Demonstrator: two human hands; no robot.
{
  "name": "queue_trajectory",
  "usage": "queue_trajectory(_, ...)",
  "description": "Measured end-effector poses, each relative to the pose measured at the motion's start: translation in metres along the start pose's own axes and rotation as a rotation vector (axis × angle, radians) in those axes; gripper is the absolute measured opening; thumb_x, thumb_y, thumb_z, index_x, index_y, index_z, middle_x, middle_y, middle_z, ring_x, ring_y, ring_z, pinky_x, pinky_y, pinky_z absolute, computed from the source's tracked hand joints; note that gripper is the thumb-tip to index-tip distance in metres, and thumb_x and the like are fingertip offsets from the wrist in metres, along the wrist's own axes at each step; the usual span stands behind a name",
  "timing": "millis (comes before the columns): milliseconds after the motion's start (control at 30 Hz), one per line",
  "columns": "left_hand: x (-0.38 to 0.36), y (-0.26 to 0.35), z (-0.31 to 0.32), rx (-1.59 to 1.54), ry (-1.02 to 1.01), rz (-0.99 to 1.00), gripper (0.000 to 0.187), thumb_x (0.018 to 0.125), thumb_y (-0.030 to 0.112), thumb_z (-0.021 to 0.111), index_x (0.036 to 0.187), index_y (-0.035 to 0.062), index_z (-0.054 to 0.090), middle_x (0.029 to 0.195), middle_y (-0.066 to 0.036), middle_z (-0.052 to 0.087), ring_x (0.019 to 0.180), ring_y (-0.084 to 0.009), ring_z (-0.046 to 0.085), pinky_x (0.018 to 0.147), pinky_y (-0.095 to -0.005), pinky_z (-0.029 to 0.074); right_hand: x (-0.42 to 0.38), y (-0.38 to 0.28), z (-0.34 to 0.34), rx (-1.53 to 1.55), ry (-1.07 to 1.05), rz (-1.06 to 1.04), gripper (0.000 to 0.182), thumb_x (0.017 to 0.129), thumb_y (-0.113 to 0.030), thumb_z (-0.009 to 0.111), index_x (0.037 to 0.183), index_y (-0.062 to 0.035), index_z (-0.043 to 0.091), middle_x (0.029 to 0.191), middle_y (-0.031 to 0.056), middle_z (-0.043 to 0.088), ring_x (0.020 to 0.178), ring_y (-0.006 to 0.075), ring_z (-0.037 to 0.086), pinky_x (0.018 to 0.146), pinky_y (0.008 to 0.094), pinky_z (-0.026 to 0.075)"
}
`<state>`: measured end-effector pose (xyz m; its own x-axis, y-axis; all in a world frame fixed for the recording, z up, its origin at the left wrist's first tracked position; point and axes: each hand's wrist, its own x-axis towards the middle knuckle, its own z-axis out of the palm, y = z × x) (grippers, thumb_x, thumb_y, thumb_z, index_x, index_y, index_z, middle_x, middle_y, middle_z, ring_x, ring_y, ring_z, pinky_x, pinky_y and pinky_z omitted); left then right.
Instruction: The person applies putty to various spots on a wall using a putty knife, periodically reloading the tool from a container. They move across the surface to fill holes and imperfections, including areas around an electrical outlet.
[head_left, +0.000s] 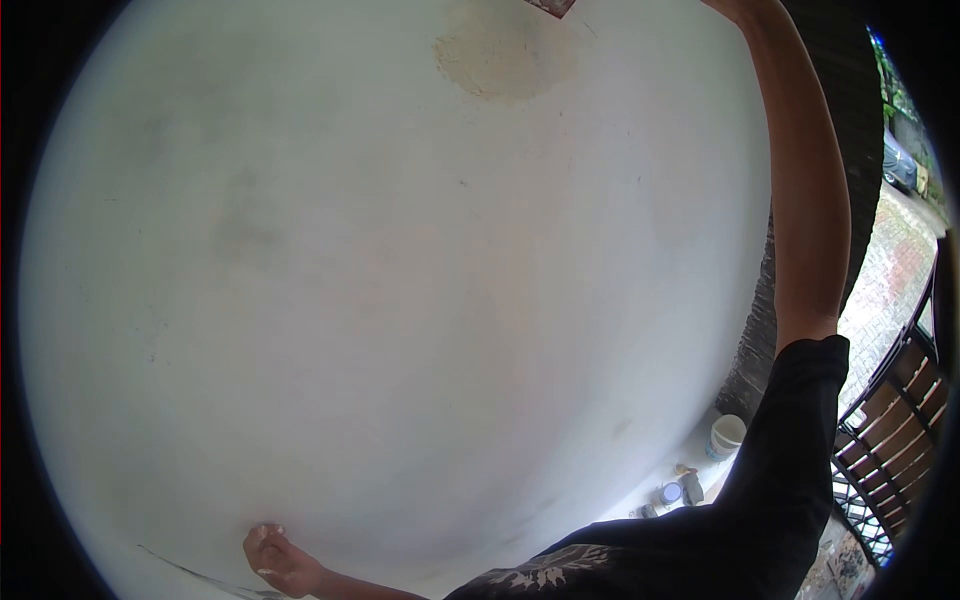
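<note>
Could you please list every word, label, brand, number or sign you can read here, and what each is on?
None can be read.
White bucket: bluish marks on its side, too small and blurred to read.
Black shirt: a pale printed design, no letters that I can make out.
Wall: stains and specks, no lettering.

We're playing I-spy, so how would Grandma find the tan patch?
Find the big white wall. At the picture's top, the corner of a reddish tool pokes in. The tan patch is just below and left, browner than the faint grey smudges farther left.
</note>
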<state>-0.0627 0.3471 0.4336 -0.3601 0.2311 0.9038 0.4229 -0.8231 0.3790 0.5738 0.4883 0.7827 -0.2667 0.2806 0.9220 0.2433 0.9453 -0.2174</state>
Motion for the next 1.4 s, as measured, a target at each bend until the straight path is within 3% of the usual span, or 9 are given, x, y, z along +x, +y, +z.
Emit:
queue_trajectory(200, -0.002, -0.007, -0.003, 0.010, 0.010, -0.005, 0.061, 0.096, 0.048, 0.035, 0.113, -0.0073, 0.053, 0.058, -0.008, 0.042, 0.069, -0.0192, 0.043, 0.080, -0.0352, 0.036, -0.022, -0.020, 0.011, -0.032, 0.016, -0.048, 0.023, 0.092, -0.028, 0.063, 0.100, -0.0065, 0.061, 0.088, -0.0029, 0.056, 0.079, 0.0073, 0.050, 0.067, 0.0249, 0.041)
queue_trajectory(267, -0.003, -0.011, -0.010, -0.038, -0.036, -0.022, 0.061, 0.096, 0.048, 0.036, 0.113, -0.0074, 0.053, 0.059, -0.008, 0.043, 0.070, -0.0193, 0.044, 0.078, -0.0344, 0.037, -0.042, -0.048, 0.034, -0.428, 0.185, -0.226, 0.025, 0.093, -0.026, 0.061, 0.101, -0.0025, 0.063, 0.088, 0.0000, 0.060, 0.078, 0.0079, 0.054, 0.065, 0.0257, 0.046)
queue_trajectory(600, 0.000, -0.006, -0.001, -0.042, 0.080, -0.035, 0.060, 0.095, 0.049, 0.037, 0.112, -0.0068, 0.053, 0.052, -0.004, 0.037, 0.069, -0.0189, 0.042, 0.078, -0.0336, 0.036, -0.047, -0.035, 0.060, -0.367, 0.217, -0.285, 0.025, 0.095, -0.023, 0.057, 0.102, 0.0007, 0.063, 0.090, 0.0025, 0.062, 0.078, 0.0092, 0.056, 0.065, 0.0256, 0.048)
queue_trajectory(767, -0.004, -0.002, 0.000, 0.007, 0.080, -0.051, 0.061, 0.095, 0.049, 0.036, 0.112, -0.0073, 0.053, 0.059, -0.007, 0.043, 0.068, -0.0188, 0.042, 0.079, -0.0342, 0.037, -0.071, -0.051, 0.091, -0.684, 0.145, -0.364, 0.019, 0.089, -0.012, 0.065, 0.103, 0.0000, 0.068, 0.090, 0.0098, 0.071, 0.079, 0.0146, 0.066, 0.069, 0.0277, 0.053)
queue_trajectory(867, -0.003, 0.000, 0.003, 0.034, 0.095, -0.037, 0.061, 0.095, 0.048, 0.037, 0.112, -0.0076, 0.054, 0.064, -0.009, 0.046, 0.069, -0.0188, 0.043, 0.079, -0.0347, 0.037, -0.082, -0.039, 0.103, -0.604, 0.209, -0.337, 0.018, 0.085, -0.006, 0.067, 0.103, -0.0010, 0.070, 0.090, 0.0128, 0.072, 0.081, 0.0171, 0.069, 0.072, 0.0291, 0.054)
queue_trajectory(900, -0.002, 0.000, 0.002, 0.036, 0.092, -0.038, 0.061, 0.095, 0.048, 0.037, 0.112, -0.0076, 0.054, 0.064, -0.009, 0.046, 0.069, -0.0188, 0.043, 0.079, -0.0347, 0.037, -0.084, -0.042, 0.093, -0.983, 0.069, -0.513, 0.020, 0.092, -0.011, 0.058, 0.108, -0.0054, 0.068, 0.098, 0.0086, 0.072, 0.087, 0.0192, 0.070, 0.080, 0.0305, 0.055)
queue_trajectory(1100, -0.001, 0.004, 0.004, 0.001, 0.033, -0.021, 0.061, 0.096, 0.048, 0.037, 0.113, -0.0082, 0.053, 0.073, -0.011, 0.052, 0.071, -0.0192, 0.045, 0.081, -0.0354, 0.038, -0.102, -0.041, 0.094, -0.779, -0.031, -0.383, 0.019, 0.088, -0.008, 0.061, 0.105, -0.0079, 0.070, 0.099, 0.0083, 0.071, 0.092, 0.0213, 0.070, 0.081, 0.0320, 0.057)
queue_trajectory(1167, 0.000, 0.010, 0.015, -0.014, 0.119, -0.044, 0.061, 0.091, 0.050, 0.042, 0.104, -0.0088, 0.055, 0.094, -0.016, 0.052, 0.076, -0.0250, 0.049, 0.068, -0.0293, 0.040, -0.112, -0.042, 0.100, -0.767, -0.024, -0.362, 0.019, 0.088, -0.007, 0.061, 0.105, -0.0080, 0.071, 0.099, 0.0084, 0.071, 0.092, 0.0212, 0.070, 0.081, 0.0320, 0.057)
queue_trajectory(1400, -0.002, 0.003, 0.010, -0.035, 0.054, -0.053, 0.062, 0.091, 0.050, 0.043, 0.103, -0.0084, 0.055, 0.095, -0.016, 0.053, 0.077, -0.0247, 0.051, 0.070, -0.0299, 0.040, -0.090, -0.049, 0.082, -0.852, 0.020, -0.504, 0.020, 0.086, -0.006, 0.063, 0.104, -0.0085, 0.071, 0.096, 0.0082, 0.072, 0.090, 0.0215, 0.070, 0.080, 0.0321, 0.057)
